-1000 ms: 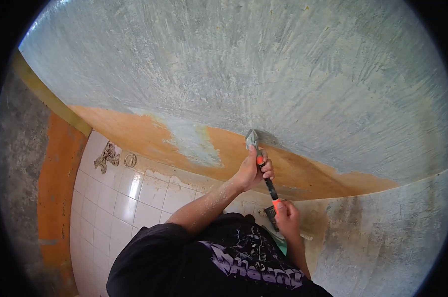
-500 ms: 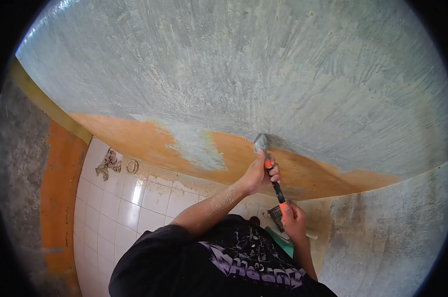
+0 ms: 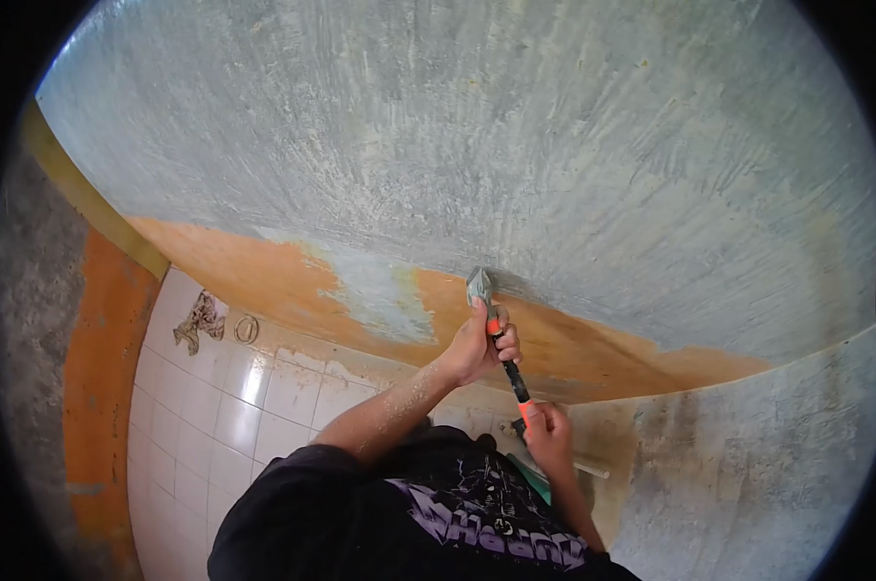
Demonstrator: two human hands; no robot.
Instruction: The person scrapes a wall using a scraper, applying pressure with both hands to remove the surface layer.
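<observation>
Both my hands hold a scraper [image 3: 501,353] with an orange and black handle. My left hand [image 3: 476,344] grips the handle just below the blade. My right hand [image 3: 549,436] is closed on the handle's lower end. The blade [image 3: 478,286] is dusty and presses against the wall where the scraped grey-blue surface [image 3: 476,145] meets a band of orange paint [image 3: 573,344]. A pale scraped patch [image 3: 380,290] lies in the orange band left of the blade. My left forearm is speckled with dust.
White wall tiles [image 3: 234,407] run below the orange band. A rag [image 3: 198,320] and a small ring [image 3: 246,329] hang on the tiles at left. An orange strip [image 3: 99,368] borders the left wall. Grey bare wall [image 3: 748,465] is at right.
The scraper blade and both hands have shifted a little left along the edge of the orange paint since half a second ago. The grip on the handle is the same.
</observation>
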